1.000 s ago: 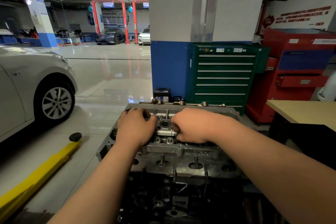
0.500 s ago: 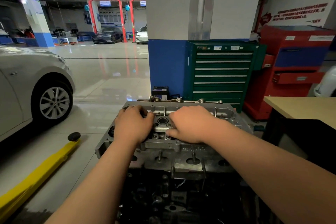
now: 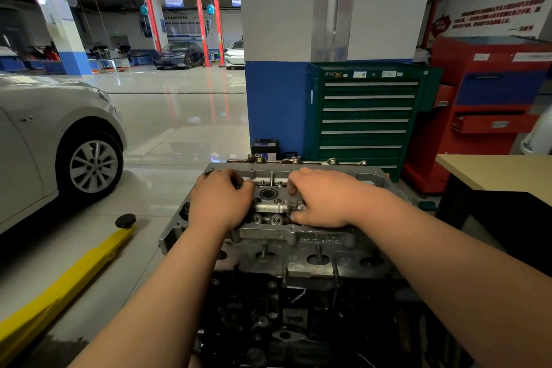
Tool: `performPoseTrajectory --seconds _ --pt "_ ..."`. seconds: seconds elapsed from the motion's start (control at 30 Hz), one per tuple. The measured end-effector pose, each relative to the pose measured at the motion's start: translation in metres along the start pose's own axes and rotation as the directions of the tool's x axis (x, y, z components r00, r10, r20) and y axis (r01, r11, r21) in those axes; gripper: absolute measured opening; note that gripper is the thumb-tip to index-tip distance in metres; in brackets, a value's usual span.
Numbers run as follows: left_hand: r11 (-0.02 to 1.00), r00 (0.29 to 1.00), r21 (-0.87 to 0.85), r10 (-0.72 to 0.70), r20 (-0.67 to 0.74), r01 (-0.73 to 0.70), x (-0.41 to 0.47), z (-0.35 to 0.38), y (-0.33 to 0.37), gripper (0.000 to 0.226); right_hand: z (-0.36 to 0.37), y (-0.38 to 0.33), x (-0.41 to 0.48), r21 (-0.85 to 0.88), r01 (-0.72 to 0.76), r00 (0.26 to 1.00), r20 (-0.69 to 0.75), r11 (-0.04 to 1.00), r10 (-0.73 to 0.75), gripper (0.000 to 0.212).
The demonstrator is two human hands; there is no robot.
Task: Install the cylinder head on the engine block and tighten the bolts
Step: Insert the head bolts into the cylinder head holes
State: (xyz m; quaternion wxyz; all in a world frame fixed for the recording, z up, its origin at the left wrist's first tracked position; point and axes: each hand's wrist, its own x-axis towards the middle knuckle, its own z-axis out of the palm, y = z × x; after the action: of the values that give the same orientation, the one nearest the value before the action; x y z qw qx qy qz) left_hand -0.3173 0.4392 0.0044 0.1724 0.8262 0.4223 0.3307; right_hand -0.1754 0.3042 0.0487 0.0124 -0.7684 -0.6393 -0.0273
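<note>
Yellow lift arm [image 3: 74, 275] on glossy floor, L side. Left hand [image 3: 221, 200], fingers curled, grips grey cast-metal cylinder head [image 3: 298, 237], seated atop dark, grimy engine block [image 3: 280, 323]. Right hand [image 3: 324, 200] grips same casting. Green steel drawer cabinet [image 3: 367, 116] behind, R.

Bare left hand [image 3: 221, 203], bare right hand [image 3: 324, 203], forearms [image 3: 167, 293] uncovered to the frame's edge

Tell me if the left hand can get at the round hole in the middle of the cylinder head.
Probably yes. The round hole lies uncovered on the cylinder head, in the gap between the left hand and the right hand, with nothing over it.
</note>
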Motion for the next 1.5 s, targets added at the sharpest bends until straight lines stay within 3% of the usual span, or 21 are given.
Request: performPoseTrajectory --seconds 0.1,0.2,0.3,0.37,0.5,0.6,0.67,0.83,0.97,1.07,1.13,1.27,1.43,1.5 --pt "1.000 1.000 0.007 -0.007 -0.007 0.007 -0.001 0.000 0.001 0.019 0.009 -0.004 0.005 -0.067 -0.028 0.996 -0.082 0.997 0.023 0.068" --pt "1.000 1.000 0.004 -0.013 -0.009 0.013 -0.001 0.000 0.000 0.020 0.011 -0.005 0.009 -0.046 -0.058 0.987 -0.150 0.997 0.050 0.067" --pt "1.000 1.000 -0.006 -0.011 -0.010 0.011 0.000 0.001 -0.001 0.019 0.002 0.012 0.007 0.188 -0.058 0.998 0.017 0.981 0.056 0.075" --pt "1.000 1.000 -0.002 -0.010 -0.012 0.010 0.001 0.002 -0.002 0.019 0.002 0.015 0.007 0.173 -0.072 0.991 0.127 0.982 0.050 0.084" --pt "1.000 1.000 0.007 -0.009 -0.017 0.009 0.002 0.003 -0.002 0.020 0.019 -0.002 0.011 -0.017 -0.109 0.993 -0.049 0.994 0.108 0.077" --pt "1.000 1.000 0.004 -0.003 -0.019 0.003 0.002 0.003 -0.003 0.020 0.012 0.007 0.010 0.207 -0.132 0.991 0.017 0.970 0.131 0.070" --pt "1.000 1.000 0.001 -0.005 -0.018 0.005 0.002 0.003 -0.003 0.018 0.009 0.013 0.008 0.244 -0.127 0.991 0.080 0.961 0.111 0.070" --pt "1.000 1.000 0.005 0.000 -0.025 0.001 0.001 0.003 -0.002 0.018 0.022 -0.009 0.016 0.005 -0.168 0.979 -0.113 0.986 0.168 0.078" --pt "1.000 1.000 -0.003 -0.004 -0.011 0.004 0.000 0.000 -0.001 0.017 0.006 0.011 0.013 0.263 -0.162 0.985 0.093 0.951 0.142 0.071" --pt "1.000 1.000 0.007 0.002 -0.013 -0.002 0.000 0.000 0.001 0.018 0.016 0.003 0.015 0.161 -0.187 0.982 -0.001 0.969 0.190 0.068" --pt "1.000 1.000 0.006 -0.006 -0.021 0.006 -0.001 0.000 0.002 0.018 0.022 -0.008 0.019 0.061 -0.207 0.976 -0.048 0.976 0.210 0.079" --pt "1.000 1.000 0.010 -0.007 -0.019 0.007 0.000 0.000 0.001 0.019 0.009 0.006 0.016 0.240 -0.217 0.975 0.108 0.946 0.197 0.082" --pt "1.000 0.999 0.010 -0.008 -0.042 0.008 0.001 0.002 0.000 0.019 0.025 -0.012 0.019 0.077 -0.251 0.964 -0.073 0.965 0.256 0.081" --pt "1.000 0.999 0.002 -0.011 -0.036 0.011 0.000 0.002 0.001 0.020 0.018 -0.005 0.018 0.191 -0.253 0.966 0.004 0.948 0.257 0.082"
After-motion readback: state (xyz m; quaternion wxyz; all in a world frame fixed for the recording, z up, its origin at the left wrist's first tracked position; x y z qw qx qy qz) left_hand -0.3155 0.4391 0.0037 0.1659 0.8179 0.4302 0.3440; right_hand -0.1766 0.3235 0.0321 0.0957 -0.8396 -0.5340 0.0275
